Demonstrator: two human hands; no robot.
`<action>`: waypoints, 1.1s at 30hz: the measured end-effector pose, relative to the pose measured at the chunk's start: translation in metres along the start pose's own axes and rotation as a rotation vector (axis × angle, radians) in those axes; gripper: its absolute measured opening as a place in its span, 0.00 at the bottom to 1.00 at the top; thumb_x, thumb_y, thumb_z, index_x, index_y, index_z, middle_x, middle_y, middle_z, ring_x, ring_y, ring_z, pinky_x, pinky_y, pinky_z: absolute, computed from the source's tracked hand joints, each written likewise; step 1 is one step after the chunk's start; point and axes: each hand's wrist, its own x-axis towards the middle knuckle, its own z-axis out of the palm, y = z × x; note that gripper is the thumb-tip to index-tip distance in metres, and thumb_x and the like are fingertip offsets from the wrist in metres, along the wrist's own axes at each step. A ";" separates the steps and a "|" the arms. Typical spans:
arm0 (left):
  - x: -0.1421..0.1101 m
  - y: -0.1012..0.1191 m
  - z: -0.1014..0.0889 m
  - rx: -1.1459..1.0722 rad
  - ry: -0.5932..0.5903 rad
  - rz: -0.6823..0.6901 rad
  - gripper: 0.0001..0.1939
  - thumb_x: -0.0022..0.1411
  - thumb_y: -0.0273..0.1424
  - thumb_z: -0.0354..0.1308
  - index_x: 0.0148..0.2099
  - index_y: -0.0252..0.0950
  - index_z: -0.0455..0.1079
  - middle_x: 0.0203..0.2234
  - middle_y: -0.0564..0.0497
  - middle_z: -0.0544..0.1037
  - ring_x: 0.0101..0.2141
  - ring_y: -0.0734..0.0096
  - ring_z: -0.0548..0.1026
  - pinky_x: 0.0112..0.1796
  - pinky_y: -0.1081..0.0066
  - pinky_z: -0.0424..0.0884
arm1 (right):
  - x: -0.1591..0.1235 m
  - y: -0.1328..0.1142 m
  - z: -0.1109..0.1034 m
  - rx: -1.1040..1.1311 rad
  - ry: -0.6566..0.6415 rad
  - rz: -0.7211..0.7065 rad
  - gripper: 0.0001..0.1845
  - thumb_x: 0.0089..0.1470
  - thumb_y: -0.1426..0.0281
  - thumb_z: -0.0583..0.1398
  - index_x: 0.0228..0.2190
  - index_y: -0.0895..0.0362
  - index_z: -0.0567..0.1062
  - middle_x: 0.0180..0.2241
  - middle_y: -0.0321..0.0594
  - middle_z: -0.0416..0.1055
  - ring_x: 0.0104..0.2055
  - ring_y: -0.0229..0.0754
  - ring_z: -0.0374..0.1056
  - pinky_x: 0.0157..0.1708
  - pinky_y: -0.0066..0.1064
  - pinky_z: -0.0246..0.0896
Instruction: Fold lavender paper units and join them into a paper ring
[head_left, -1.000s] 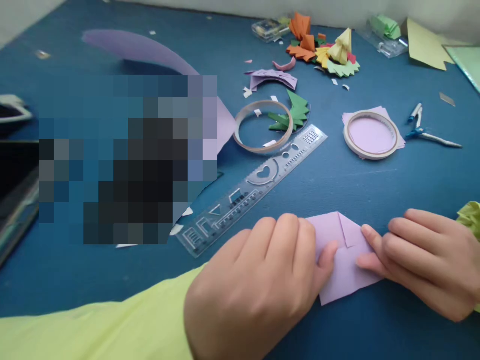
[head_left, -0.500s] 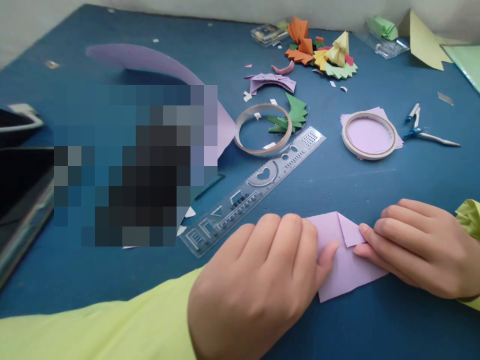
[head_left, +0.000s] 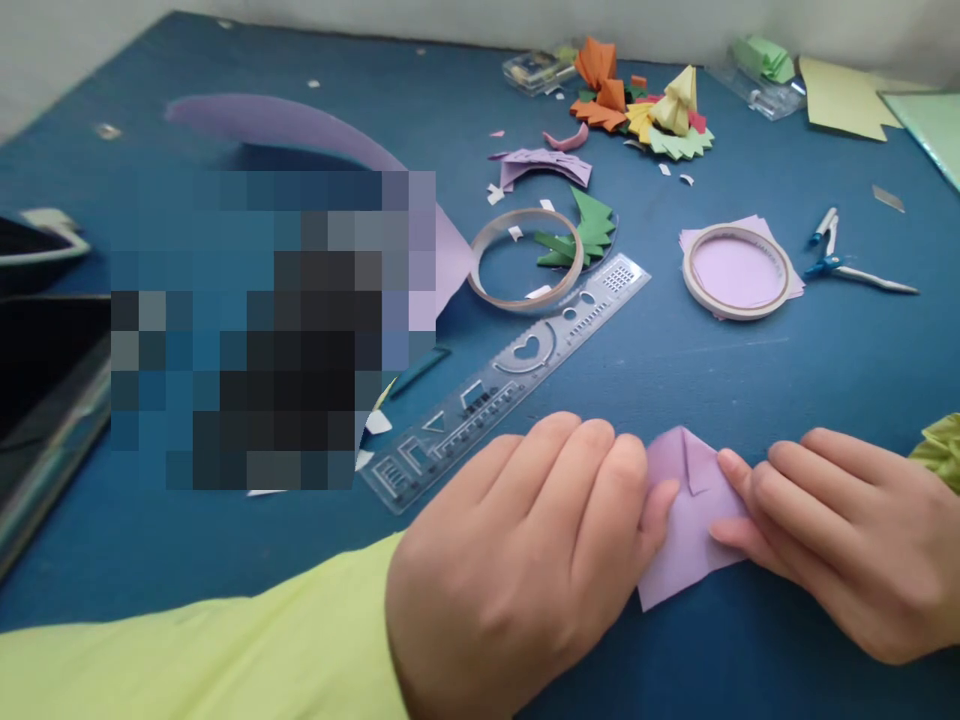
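A small folded lilac paper [head_left: 686,520] lies on the blue table near the front edge, with a flap turned down at its top. My left hand [head_left: 525,560] covers its left part, fingers curled and thumb pressing on the sheet. My right hand [head_left: 847,540] pins the paper's right corner with bent fingertips. Both arms wear yellow-green sleeves.
A clear stencil ruler [head_left: 502,380] lies just beyond my left hand. Two tape rings [head_left: 525,257] [head_left: 737,270], a compass [head_left: 847,262], a large curled lilac sheet [head_left: 300,125] and folded paper shapes [head_left: 645,105] sit farther back. A dark device [head_left: 37,390] is at the left edge.
Both hands have shifted slightly right and closer together on the lilac paper. Less of the sheet shows between them now.
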 end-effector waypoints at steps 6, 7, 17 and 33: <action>0.004 0.002 0.006 -0.005 -0.062 -0.010 0.05 0.61 0.26 0.58 0.37 0.28 0.66 0.20 0.50 0.72 0.20 0.64 0.69 0.19 0.64 0.63 | 0.000 0.006 0.006 0.034 0.039 0.007 0.07 0.58 0.75 0.58 0.32 0.67 0.74 0.27 0.45 0.69 0.28 0.44 0.62 0.24 0.39 0.54; 0.004 0.003 0.006 0.002 -0.061 -0.010 0.07 0.61 0.26 0.59 0.39 0.26 0.67 0.21 0.49 0.73 0.21 0.64 0.70 0.20 0.64 0.64 | 0.000 0.007 0.007 0.040 0.045 0.014 0.06 0.58 0.75 0.58 0.31 0.67 0.74 0.28 0.45 0.69 0.29 0.45 0.63 0.25 0.39 0.54; 0.005 0.005 0.000 0.032 -0.216 -0.125 0.17 0.66 0.34 0.49 0.23 0.38 0.61 0.15 0.54 0.60 0.17 0.67 0.62 0.19 0.66 0.55 | -0.001 0.008 0.007 0.048 0.052 0.016 0.07 0.57 0.76 0.59 0.27 0.64 0.74 0.28 0.44 0.68 0.30 0.45 0.63 0.28 0.41 0.58; 0.002 0.003 0.004 -0.053 -0.118 -0.014 0.07 0.62 0.26 0.56 0.30 0.32 0.68 0.16 0.53 0.67 0.18 0.66 0.65 0.19 0.64 0.59 | -0.001 0.008 0.006 0.018 0.030 -0.013 0.08 0.57 0.76 0.58 0.26 0.63 0.74 0.28 0.45 0.68 0.29 0.44 0.62 0.25 0.39 0.52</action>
